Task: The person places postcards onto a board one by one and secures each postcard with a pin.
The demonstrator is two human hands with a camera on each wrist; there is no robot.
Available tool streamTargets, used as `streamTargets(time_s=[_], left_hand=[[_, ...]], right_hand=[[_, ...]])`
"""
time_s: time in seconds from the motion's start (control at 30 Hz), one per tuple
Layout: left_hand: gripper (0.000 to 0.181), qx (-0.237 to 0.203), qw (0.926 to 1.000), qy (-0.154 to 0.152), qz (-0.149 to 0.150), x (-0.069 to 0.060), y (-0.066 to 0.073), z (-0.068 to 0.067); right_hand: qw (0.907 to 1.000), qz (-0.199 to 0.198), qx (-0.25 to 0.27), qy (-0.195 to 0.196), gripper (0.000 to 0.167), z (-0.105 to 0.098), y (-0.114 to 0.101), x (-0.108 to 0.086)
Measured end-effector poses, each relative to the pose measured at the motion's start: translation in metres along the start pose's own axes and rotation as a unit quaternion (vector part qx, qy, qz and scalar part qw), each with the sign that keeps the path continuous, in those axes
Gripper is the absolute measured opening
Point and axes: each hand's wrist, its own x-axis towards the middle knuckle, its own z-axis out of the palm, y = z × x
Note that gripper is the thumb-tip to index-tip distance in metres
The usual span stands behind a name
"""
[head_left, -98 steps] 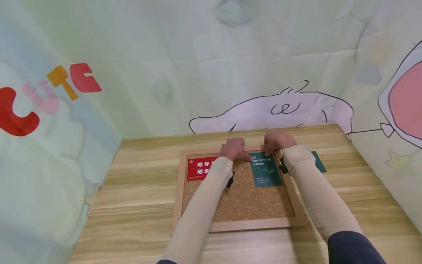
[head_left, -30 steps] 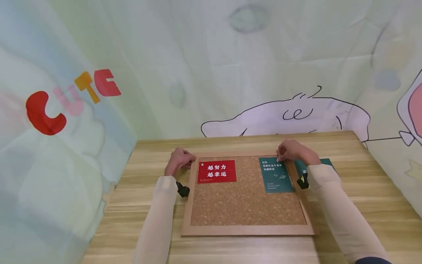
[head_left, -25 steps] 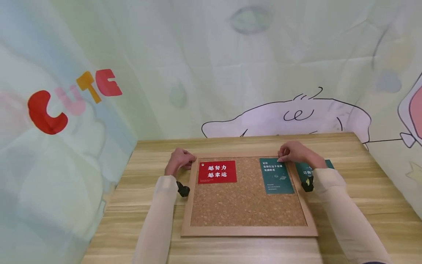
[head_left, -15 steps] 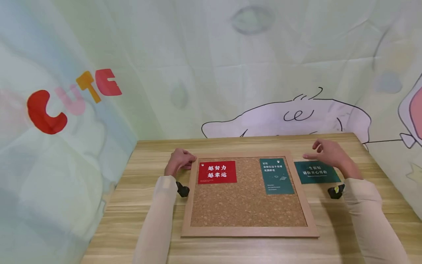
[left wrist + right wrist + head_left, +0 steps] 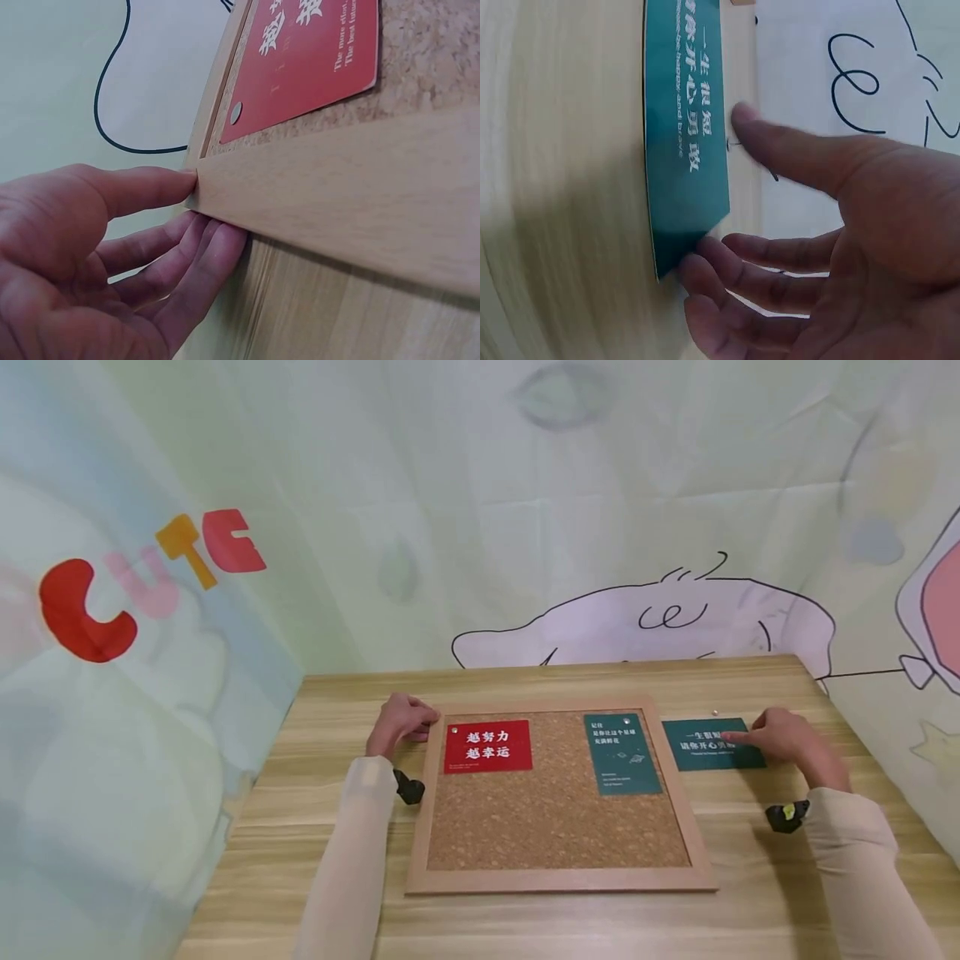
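Your left hand (image 5: 401, 720) pinches far-left corner of board (image 5: 551, 835) | right hand (image 5: 797, 743) spread at unpinned card (image 5: 701, 758) | careless sweep could push pin (image 5: 715, 712) off bench (image 5: 315, 752)

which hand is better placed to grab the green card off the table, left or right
Right, most likely: the right hand has its fingers at the right end of the green card, while the left hand is across the corkboard, holding its far left corner.
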Motion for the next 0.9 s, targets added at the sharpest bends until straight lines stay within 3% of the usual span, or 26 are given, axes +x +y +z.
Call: streamTargets(time_s=[0.4, 0.5, 0.67, 0.9], left_hand=[[0.034, -0.004, 1.0, 0.001, -0.005, 0.0, -0.001, 0.002], [0.033, -0.005, 1.0, 0.002, -0.002, 0.001, -0.002, 0.001], [0.032, -0.007, 1.0, 0.0, 0.004, 0.001, -0.002, 0.001], [0.032, -0.011, 0.9999, -0.003, -0.007, 0.002, -0.002, -0.001]], right_hand=[[0.9985, 0.031, 0.041, -0.016, 0.045, 0.006, -0.002, -0.001], [0.9983, 0.027, 0.05, -0.013, 0.055, 0.007, 0.001, -0.002], [0.9973, 0.022, 0.069, -0.006, 0.096, 0.01, 0.012, -0.006], [0.9968, 0.0, 0.08, 0.001, 0.087, 0.007, 0.024, -0.012]])
